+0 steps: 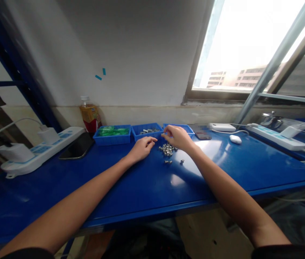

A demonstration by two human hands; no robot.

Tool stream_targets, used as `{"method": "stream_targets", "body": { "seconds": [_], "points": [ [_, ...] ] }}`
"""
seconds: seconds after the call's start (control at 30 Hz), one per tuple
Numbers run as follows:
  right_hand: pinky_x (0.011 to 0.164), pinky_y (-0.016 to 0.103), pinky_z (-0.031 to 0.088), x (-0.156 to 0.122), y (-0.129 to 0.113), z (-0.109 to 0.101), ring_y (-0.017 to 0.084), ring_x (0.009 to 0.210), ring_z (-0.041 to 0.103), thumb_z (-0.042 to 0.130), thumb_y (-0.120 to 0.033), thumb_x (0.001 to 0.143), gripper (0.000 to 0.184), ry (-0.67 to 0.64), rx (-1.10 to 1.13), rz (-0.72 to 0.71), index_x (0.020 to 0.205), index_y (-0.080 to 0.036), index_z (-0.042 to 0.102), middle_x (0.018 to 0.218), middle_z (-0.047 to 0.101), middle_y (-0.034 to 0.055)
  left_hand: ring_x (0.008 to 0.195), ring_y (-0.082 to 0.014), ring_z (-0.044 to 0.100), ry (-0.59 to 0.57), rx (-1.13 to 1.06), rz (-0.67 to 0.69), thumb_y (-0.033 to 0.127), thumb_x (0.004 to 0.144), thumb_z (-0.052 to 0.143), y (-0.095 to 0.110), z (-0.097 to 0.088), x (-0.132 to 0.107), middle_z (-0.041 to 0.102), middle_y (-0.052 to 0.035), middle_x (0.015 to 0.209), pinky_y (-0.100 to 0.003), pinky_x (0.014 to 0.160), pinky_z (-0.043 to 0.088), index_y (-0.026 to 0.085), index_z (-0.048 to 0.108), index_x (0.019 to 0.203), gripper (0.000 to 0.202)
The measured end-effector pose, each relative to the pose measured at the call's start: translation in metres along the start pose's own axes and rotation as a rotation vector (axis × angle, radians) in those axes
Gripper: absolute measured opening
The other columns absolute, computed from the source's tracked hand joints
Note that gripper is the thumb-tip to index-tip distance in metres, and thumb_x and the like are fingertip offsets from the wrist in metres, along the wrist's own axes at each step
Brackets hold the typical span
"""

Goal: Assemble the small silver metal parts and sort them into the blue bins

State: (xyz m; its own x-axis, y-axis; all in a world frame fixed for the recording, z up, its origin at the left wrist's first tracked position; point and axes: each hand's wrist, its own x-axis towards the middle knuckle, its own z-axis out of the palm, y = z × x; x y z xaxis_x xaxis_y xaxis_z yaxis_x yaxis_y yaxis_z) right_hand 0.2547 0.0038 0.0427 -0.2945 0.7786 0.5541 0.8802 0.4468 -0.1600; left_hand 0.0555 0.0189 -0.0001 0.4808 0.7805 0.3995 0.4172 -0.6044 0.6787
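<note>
Over a small heap of metal bolts (pixel 167 149) on the blue table, my right hand (pixel 178 137) is closed in a pinch. A small piece, apparently a bolt (pixel 163 134), shows at its fingertips. My left hand (pixel 142 148) is just left of the heap, its index finger stretched toward the right hand, with nothing visible between finger and thumb. Two bolts lie apart in front of the heap, one bolt (pixel 168 162) on its side and another bolt (pixel 181 162) to its right. Behind my hands, a blue bin (pixel 134 133) contains metal parts. My right hand partly covers another blue bin (pixel 187 129).
A blue bin (pixel 95 138) of green packets stands left. Beyond it are a drink bottle (pixel 89 115), a phone (pixel 77 146) and a power strip (pixel 41 154). On the right lie a dark phone (pixel 202 132), white earbud case (pixel 235 139) and second power strip (pixel 276 137) with cables.
</note>
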Motion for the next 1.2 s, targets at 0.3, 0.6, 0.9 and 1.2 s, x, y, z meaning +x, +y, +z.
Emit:
{"method": "stream_targets", "body": {
  "seconds": [0.3,0.6,0.9,1.2],
  "points": [
    [0.073,0.03,0.039,0.003,0.028,0.003,0.023,0.085,0.059,0.052,-0.033,0.086,0.024,0.112,-0.234,0.289,0.099,-0.015,0.062,0.081,0.066,0.0078,0.068,-0.0151,0.057,-0.07,0.35,0.112,0.017,0.076,0.056,-0.001,0.007,0.0,0.064,-0.0043,0.08,-0.026,0.066,0.044,0.017,0.065,0.082,0.011],
    [0.063,0.022,0.032,-0.007,-0.022,0.017,0.013,0.069,0.051,0.06,-0.022,0.08,0.015,-0.238,0.104,-0.172,0.094,-0.019,0.063,0.072,0.058,-0.0003,0.061,-0.0104,0.053,0.097,-0.115,-0.054,0.019,0.073,0.058,-0.005,0.002,0.002,0.058,-0.0002,0.074,-0.022,0.059,0.042,0.016,0.052,0.08,0.011],
    [0.064,0.023,0.035,-0.005,-0.019,0.009,0.014,0.073,0.055,0.053,-0.022,0.085,0.009,-0.148,0.081,-0.131,0.086,-0.018,0.061,0.078,0.063,0.0027,0.073,-0.0131,0.06,0.027,-0.364,-0.088,0.03,0.077,0.062,-0.002,0.0,0.002,0.062,-0.0035,0.082,-0.027,0.071,0.047,0.014,0.051,0.1,0.03],
    [0.066,0.028,0.038,-0.001,0.021,0.004,0.022,0.078,0.063,0.048,-0.034,0.089,0.024,0.064,-0.312,0.44,0.097,-0.017,0.063,0.085,0.069,0.0113,0.089,-0.0179,0.06,-0.197,0.292,0.266,0.026,0.085,0.052,0.005,0.009,-0.007,0.061,-0.0073,0.1,-0.029,0.084,0.046,0.02,0.064,0.106,0.025]
  ]
}}
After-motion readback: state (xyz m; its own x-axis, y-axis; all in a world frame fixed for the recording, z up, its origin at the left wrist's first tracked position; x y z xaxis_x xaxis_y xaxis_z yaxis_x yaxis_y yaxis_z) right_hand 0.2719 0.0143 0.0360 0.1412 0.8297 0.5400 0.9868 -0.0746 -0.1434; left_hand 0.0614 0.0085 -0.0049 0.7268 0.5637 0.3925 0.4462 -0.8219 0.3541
